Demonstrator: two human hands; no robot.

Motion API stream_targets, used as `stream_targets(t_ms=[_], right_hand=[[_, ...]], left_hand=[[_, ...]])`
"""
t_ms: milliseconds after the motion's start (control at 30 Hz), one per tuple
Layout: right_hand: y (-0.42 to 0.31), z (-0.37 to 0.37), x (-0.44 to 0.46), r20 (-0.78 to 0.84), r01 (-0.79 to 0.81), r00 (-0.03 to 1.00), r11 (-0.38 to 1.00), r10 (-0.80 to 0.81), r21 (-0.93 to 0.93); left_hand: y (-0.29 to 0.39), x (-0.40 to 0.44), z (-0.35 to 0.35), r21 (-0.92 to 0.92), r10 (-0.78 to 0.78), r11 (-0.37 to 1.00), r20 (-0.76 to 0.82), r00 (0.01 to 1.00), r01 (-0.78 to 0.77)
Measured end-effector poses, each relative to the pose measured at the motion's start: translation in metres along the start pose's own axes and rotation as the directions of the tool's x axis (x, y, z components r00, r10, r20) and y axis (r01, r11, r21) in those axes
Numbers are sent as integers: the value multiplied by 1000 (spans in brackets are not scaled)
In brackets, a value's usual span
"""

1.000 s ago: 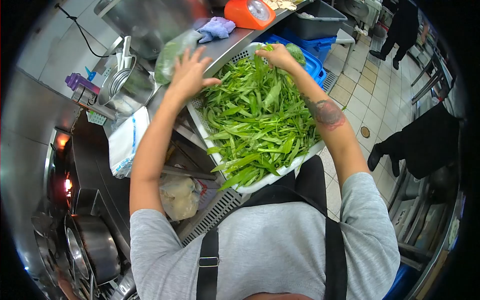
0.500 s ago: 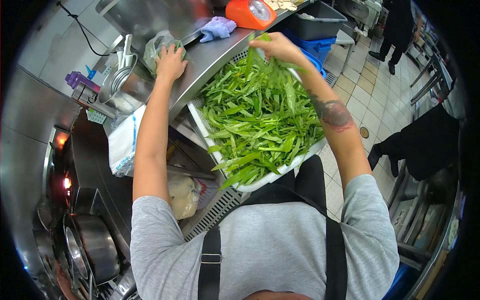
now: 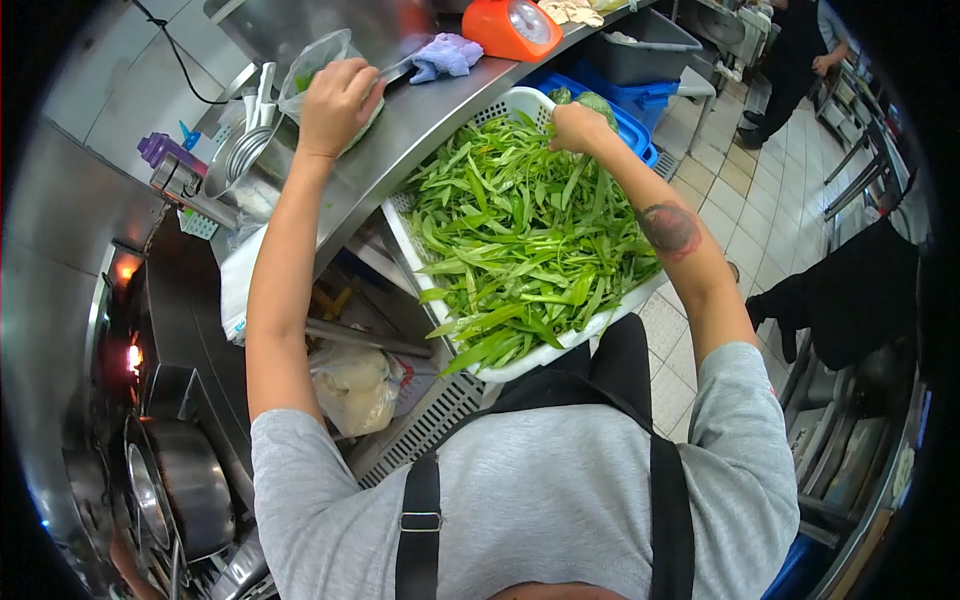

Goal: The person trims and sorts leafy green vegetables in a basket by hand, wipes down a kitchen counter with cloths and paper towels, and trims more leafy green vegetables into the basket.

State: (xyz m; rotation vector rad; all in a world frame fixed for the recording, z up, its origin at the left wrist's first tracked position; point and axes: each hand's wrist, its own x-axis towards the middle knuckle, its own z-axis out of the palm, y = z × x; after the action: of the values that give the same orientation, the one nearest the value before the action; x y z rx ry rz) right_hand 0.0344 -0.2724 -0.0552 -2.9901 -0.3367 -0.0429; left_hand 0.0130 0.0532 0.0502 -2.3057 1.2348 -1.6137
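A white plastic basket [image 3: 405, 245] heaped with long, narrow leafy greens [image 3: 530, 240] rests in front of me. My right hand [image 3: 582, 130] is at its far right corner, fingers curled closed on the greens; the fingertips are partly hidden. On the steel counter, my left hand [image 3: 342, 105] grips the edge of a clear plastic bag [image 3: 312, 65]. Some green leaf shows inside the bag, whose lower part is behind the hand.
A purple cloth [image 3: 445, 57] and an orange scale [image 3: 512, 30] sit on the steel counter [image 3: 415, 125]. Left of the bag stands a metal pot [image 3: 225, 180] with utensils. Blue and grey bins [image 3: 645, 50] are beyond the basket. Another person [image 3: 795, 70] stands at the far right.
My left hand has risen and closed on the bag, whose mouth now stands wider. My right hand, which held a raised bunch of greens, has moved right and down to the basket's corner.
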Motion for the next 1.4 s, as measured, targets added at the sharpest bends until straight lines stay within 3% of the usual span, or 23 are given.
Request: stream_targets(t_ms=[100,200,333,433,467,533,667,733,767,833,933,967,1067,1100,1133,1233,1333,1400], right_hand=[[-3,-10,5,-129,74,989,997,-71,21],[-26,-80,-25,-330,177,932,983,-150,54],[-37,-137,-50,-625,339,739,940,-250,25],[-52,-131,-56,-577,447,710,891,-403,-72],[-56,-124,-48,-456,407,778,900,-432,-158],[-52,-117,-42,-546,416,730,901,-411,-122],[-64,-146,-56,-516,510,745,859,-423,33],[-72,-157,-68,-500,527,760,844,-415,99],[-73,-159,-74,-572,522,724,849,-386,88],[-73,-161,-83,-703,506,634,860,-323,61],[-52,-152,-77,-601,361,776,915,-189,179],[-43,-149,-82,-592,379,763,922,-260,83],[-18,-134,-86,-224,401,904,903,-363,155],[-14,-128,-81,-98,343,938,926,-331,157],[-12,-117,-78,-149,372,926,905,-347,205],[-26,-83,-68,-391,388,900,766,-194,513],[-50,-71,-71,-342,381,924,468,-169,798],[-60,-69,-73,-382,429,903,459,-196,778]], left_hand=[[15,2,4,-123,9,992,38,999,-5],[35,12,3,-212,-4,977,31,1000,10],[62,29,-8,-330,-227,920,-7,974,211],[76,33,-6,-526,-464,721,117,878,451],[81,33,-4,-582,-495,643,180,850,498],[85,38,0,-668,-529,473,307,791,575],[93,55,-1,-682,-416,425,437,797,596],[91,63,3,-712,-473,352,424,772,607],[89,67,3,-733,-497,298,428,755,612],[84,71,7,-774,-539,194,429,725,603],[81,67,5,-794,-585,15,487,649,608],[82,64,3,-786,-591,-17,506,628,618],[80,52,11,-807,-599,-248,563,570,537],[81,48,13,-803,-592,-338,587,552,491],[81,47,13,-792,-583,-424,610,537,439],[83,42,19,-739,-528,-603,651,545,299],[90,35,25,-690,-484,-700,647,589,184],[94,31,28,-656,-463,-744,646,607,130]])
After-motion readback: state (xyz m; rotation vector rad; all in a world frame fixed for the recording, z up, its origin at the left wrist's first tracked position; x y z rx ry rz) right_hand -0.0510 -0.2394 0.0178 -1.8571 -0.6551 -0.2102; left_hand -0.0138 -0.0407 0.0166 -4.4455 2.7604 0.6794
